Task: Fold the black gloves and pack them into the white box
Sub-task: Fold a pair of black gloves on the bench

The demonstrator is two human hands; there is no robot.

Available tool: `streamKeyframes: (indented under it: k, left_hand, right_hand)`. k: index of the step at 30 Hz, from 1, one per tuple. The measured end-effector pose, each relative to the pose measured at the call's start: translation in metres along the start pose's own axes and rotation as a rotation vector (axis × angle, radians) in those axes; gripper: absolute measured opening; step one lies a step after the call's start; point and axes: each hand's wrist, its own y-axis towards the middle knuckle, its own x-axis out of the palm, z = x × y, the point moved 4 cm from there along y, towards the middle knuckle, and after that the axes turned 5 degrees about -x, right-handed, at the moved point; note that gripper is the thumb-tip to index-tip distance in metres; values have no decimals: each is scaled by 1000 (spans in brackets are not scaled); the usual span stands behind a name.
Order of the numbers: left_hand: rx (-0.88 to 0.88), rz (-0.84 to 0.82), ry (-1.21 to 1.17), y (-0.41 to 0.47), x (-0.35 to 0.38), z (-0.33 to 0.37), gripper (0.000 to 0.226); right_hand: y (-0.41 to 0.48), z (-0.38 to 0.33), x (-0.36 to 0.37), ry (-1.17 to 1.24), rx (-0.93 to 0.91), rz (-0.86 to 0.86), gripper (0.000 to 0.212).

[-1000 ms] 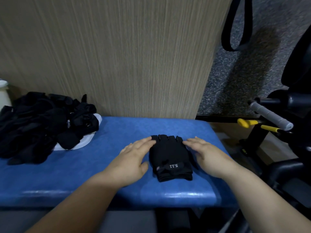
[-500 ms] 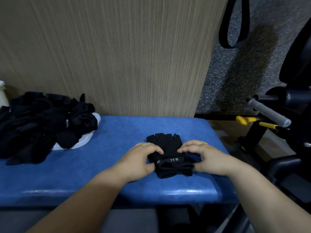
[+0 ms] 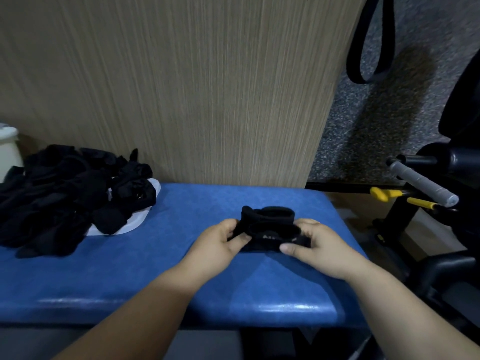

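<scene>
Matt blk cloth gloves [image 3: 268, 222], glossy smooth blue bench [image 3: 168, 261] (sheen at front edge), matt wood-grain wall [image 3: 181, 87].

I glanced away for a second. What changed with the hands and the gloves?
The left hand and right hand, flat beside the black gloves earlier, now grip them at either side and have rolled the near end up and away, making a thicker bundle. The glove pile and blue bench stayed put.

Folded black gloves [image 3: 268, 224] on blue bench [image 3: 181, 255]
</scene>
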Motion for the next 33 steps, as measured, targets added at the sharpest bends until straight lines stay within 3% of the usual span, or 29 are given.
streamKeyframes:
  k: [3, 7, 12, 16, 19, 22, 26, 29, 31, 33]
  left_hand:
    - [-40, 10, -78, -2, -1, 4, 6]
    - [-96, 83, 63, -2, -4, 6, 10]
    - [-95, 160, 195, -1, -2, 5, 43]
    - [-58, 251, 225, -7, -1, 9, 51]
    - [114, 321, 384, -14, 3, 17, 46]
    - [274, 198, 579, -20, 13, 24, 44]
    - [230, -12, 743, -18, 27, 13, 48]
    - [200, -44, 773, -14, 28, 9, 50]
    - [187, -41, 773, -13, 28, 7, 52]
    - [171, -53, 764, -12, 27, 5, 53]
  right_hand:
    - [0, 5, 3, 132, 126, 53, 27]
    - [3, 7, 14, 246, 245, 105, 50]
    - [5, 11, 21, 126, 351, 191, 18]
    - [4, 1, 22, 10, 350, 244, 29]
    - [3, -5, 21, -82, 340, 267, 41]
    - [2, -10, 20, -224, 324, 265, 45]
    - [1, -15, 20, -291, 142, 278, 45]
    - [5, -15, 31, -332, -53, 122, 50]
    - [6, -12, 37, -326, -57, -9, 58]
    - [6, -8, 38, -288, -9, -106, 53]
